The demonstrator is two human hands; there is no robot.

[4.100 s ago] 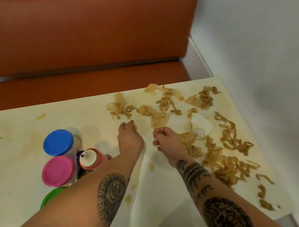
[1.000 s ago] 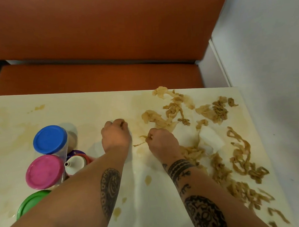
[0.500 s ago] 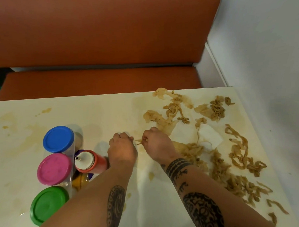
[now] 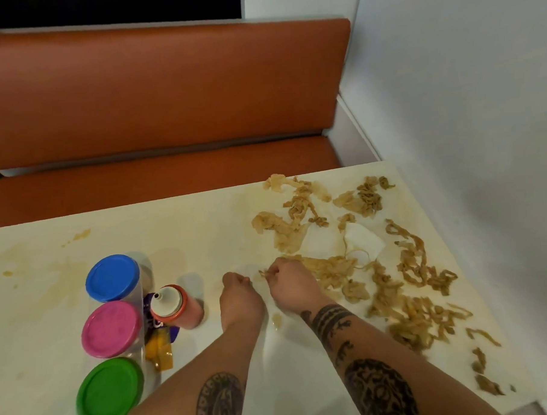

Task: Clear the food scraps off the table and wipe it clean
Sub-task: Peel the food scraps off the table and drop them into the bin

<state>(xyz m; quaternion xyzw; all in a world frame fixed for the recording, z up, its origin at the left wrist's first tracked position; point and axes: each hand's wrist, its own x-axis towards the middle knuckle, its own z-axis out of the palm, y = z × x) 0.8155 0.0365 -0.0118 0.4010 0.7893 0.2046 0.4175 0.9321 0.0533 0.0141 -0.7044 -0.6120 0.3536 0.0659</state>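
Note:
Brown noodle-like food scraps (image 4: 394, 271) lie strewn over the right half of the cream table (image 4: 186, 242), which carries yellowish stains. A white napkin (image 4: 363, 241) sits among the scraps. My right hand (image 4: 288, 282) is curled at the left edge of the scraps and pinches a small brown strand (image 4: 264, 273). My left hand (image 4: 240, 298) rests on the table just left of it, fingers curled under; what it holds, if anything, is hidden.
Three jars with blue (image 4: 112, 277), pink (image 4: 112, 329) and green (image 4: 109, 392) lids stand at the front left. Beside them is a red squeeze bottle (image 4: 176, 305) and a purple-yellow packet (image 4: 160, 347). An orange bench (image 4: 168, 117) runs behind the table, a grey wall (image 4: 465, 104) on the right.
My two hands have drawn close together near the table's middle, the right one dragging a strand of scrap leftwards. The view has tilted up, showing more of the bench.

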